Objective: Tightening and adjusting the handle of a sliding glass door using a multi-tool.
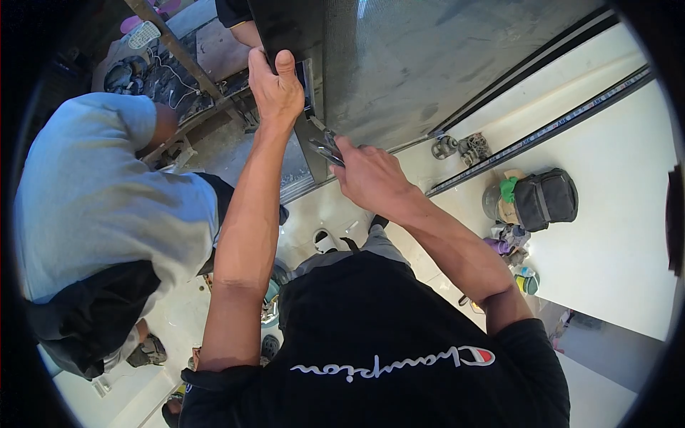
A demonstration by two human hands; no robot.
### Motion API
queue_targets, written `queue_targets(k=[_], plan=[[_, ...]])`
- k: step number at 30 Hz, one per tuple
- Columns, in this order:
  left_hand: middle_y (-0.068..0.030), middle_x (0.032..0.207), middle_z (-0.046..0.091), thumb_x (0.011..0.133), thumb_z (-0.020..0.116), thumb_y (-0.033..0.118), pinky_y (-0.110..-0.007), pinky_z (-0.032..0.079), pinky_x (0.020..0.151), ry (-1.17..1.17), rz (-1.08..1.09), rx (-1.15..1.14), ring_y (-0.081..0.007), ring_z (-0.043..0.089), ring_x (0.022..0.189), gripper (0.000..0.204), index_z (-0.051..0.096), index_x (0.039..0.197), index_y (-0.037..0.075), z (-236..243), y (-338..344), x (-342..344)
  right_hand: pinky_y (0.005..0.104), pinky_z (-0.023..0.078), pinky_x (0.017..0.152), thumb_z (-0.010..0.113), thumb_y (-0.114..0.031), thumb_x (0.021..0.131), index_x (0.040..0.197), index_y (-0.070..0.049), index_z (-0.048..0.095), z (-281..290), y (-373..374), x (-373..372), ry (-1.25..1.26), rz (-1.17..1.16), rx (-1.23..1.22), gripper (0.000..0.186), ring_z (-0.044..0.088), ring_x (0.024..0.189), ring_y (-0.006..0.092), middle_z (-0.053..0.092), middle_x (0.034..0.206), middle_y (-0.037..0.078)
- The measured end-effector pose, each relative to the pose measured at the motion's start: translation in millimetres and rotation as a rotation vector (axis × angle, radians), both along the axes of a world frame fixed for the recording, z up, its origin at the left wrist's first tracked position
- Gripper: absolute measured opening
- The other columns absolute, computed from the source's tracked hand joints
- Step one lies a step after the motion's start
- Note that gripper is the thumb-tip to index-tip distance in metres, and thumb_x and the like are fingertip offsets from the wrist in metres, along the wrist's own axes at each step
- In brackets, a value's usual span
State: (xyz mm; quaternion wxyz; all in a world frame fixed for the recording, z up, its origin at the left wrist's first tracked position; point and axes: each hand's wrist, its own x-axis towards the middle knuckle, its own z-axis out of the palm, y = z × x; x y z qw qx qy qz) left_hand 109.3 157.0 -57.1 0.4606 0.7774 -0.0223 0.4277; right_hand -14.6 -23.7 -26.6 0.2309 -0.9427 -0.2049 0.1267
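My left hand [277,93] is raised against the narrow dark door frame [289,28], thumb up and apart from the fingers; some fingertips are hidden. To its lower right, my right hand [374,178] is closed around a pair of pliers [327,150] with metal jaws. The pliers point up and left toward the frame's edge, close below my left wrist. Beside the frame stands a large dark, dusty glass panel [414,64]. Whether the jaws grip anything is too small to tell.
A person in a light grey shirt [107,192] bends over at my left. Another person's forearm [247,33] shows behind the frame. A black strip [549,132] runs along the white surface at right. A black bag [546,200] and a green-yellow container [526,284] lie there too.
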Motion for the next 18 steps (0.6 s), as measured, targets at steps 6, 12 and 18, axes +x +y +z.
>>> queue_targets(k=[6, 12, 18], plan=[[-0.0235, 0.099, 0.064, 0.096, 0.027, 0.077, -0.045, 0.048, 0.083, -0.025, 0.002, 0.039, -0.0428, 0.062, 0.091, 0.089, 0.055, 0.116, -0.004, -1, 3, 1, 0.0527, 0.054, 0.075, 0.061, -0.017, 0.095, 0.120, 0.010, 0.056, 7, 12, 6, -0.015, 0.035, -0.035, 0.037, 0.069, 0.082, 0.0465, 0.069, 0.082, 0.028], [-0.0246, 0.092, 0.053, 0.097, 0.028, 0.075, -0.051, 0.043, 0.080, -0.081, -0.045, 0.067, -0.0474, 0.053, 0.089, 0.082, 0.050, 0.099, -0.004, 0, 3, 2, 0.0526, 0.054, 0.077, 0.061, -0.017, 0.094, 0.110, 0.009, 0.059, 6, 31, 21, -0.003, 0.035, -0.083, 0.031, 0.069, 0.087, 0.0464, 0.069, 0.084, 0.029], [-0.0242, 0.092, 0.052, 0.097, 0.028, 0.074, -0.052, 0.043, 0.079, -0.059, -0.042, 0.064, -0.0475, 0.053, 0.088, 0.081, 0.049, 0.099, -0.004, 1, 3, 1, 0.0525, 0.052, 0.082, 0.061, -0.016, 0.094, 0.100, 0.007, 0.063, 23, 34, 42, 0.047, 0.157, -0.153, 0.023, 0.068, 0.092, 0.0457, 0.070, 0.088, 0.027]])
